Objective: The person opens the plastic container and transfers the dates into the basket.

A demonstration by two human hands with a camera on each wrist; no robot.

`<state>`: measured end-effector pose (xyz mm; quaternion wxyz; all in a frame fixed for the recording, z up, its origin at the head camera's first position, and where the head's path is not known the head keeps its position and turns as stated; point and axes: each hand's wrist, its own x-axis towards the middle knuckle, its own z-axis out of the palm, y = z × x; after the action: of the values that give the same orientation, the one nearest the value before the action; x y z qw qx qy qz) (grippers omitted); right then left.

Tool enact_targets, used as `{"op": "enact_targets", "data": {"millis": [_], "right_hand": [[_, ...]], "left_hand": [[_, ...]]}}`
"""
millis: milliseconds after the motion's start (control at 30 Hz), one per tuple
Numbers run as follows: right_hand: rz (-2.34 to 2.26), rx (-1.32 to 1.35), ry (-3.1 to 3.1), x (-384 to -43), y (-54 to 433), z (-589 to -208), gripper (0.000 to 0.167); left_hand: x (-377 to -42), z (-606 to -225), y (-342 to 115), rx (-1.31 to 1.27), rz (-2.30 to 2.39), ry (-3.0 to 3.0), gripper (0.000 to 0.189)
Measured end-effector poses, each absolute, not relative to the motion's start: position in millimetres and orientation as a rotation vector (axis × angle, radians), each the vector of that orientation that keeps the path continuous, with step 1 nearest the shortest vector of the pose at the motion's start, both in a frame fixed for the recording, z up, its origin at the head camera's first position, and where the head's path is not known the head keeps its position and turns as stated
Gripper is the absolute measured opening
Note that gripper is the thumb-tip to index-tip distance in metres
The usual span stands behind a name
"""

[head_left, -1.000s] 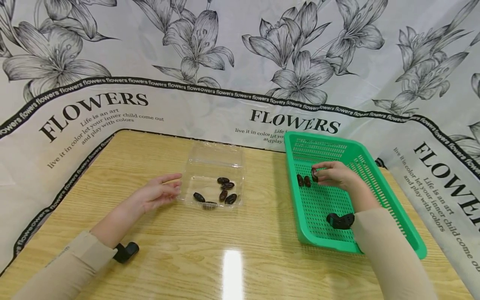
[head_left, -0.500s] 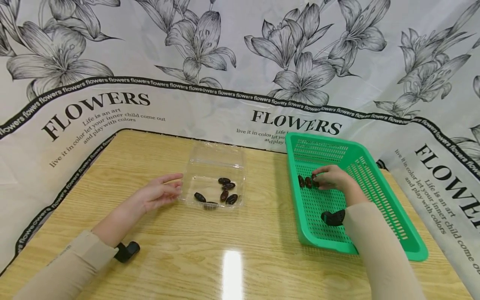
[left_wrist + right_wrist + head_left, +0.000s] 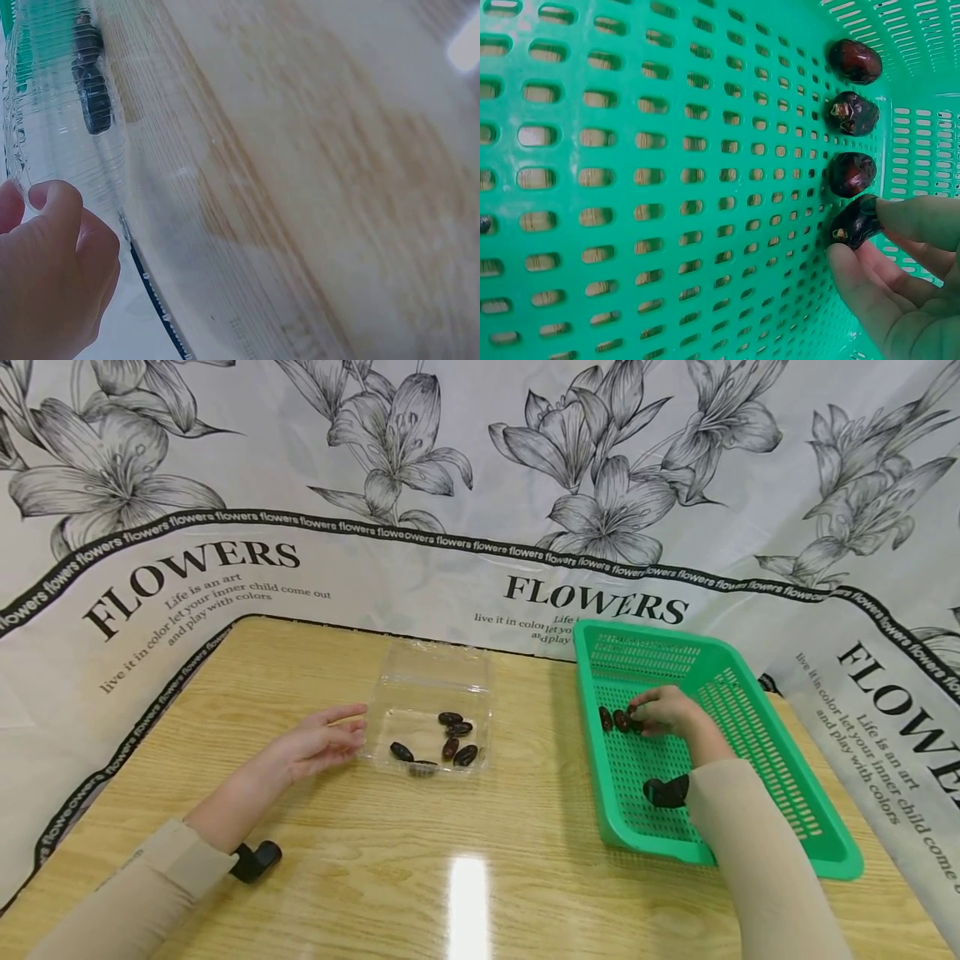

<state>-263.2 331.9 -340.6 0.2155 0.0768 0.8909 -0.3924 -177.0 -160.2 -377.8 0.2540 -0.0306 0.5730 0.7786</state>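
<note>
In the head view my right hand (image 3: 667, 710) reaches down inside the green basket (image 3: 618, 802). Thumb and fingers pinch a dark, wrinkled date (image 3: 855, 223) low over the basket floor, seen in the right wrist view. Close beside it is another date (image 3: 853, 174), in a row with two more along the basket's far part. My left hand (image 3: 322, 745) is at the left edge of a clear plastic box (image 3: 405, 727), its fingertips loosely against the rim. Several dark dates (image 3: 466, 755) lie in the box. The left wrist view shows only part of the box's contents.
The box's clear lid (image 3: 438, 668) is folded back behind it. Both containers stand on a wooden table (image 3: 360, 877) with wood between them. A flower-printed cloth (image 3: 420, 568) hangs behind and at the sides. Each wrist carries a black camera mount (image 3: 257, 862).
My right hand has moved slightly left and down, bringing the date beside the row in the basket. My left hand stays at the box's edge.
</note>
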Motion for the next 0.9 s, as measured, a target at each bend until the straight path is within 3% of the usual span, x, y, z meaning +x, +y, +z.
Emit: {"op": "enact_targets", "data": {"millis": [600, 900], "right_hand": [[-1.000, 0.195, 2.523, -263, 334, -339, 0.041], [-1.077, 0.232, 2.511, -257, 334, -328, 0.048]], "left_hand": [[-177, -377, -160, -0.095, 2.123, 1.548, 0.066], [-177, -373, -159, -0.099, 2.117, 1.544, 0.066]]}}
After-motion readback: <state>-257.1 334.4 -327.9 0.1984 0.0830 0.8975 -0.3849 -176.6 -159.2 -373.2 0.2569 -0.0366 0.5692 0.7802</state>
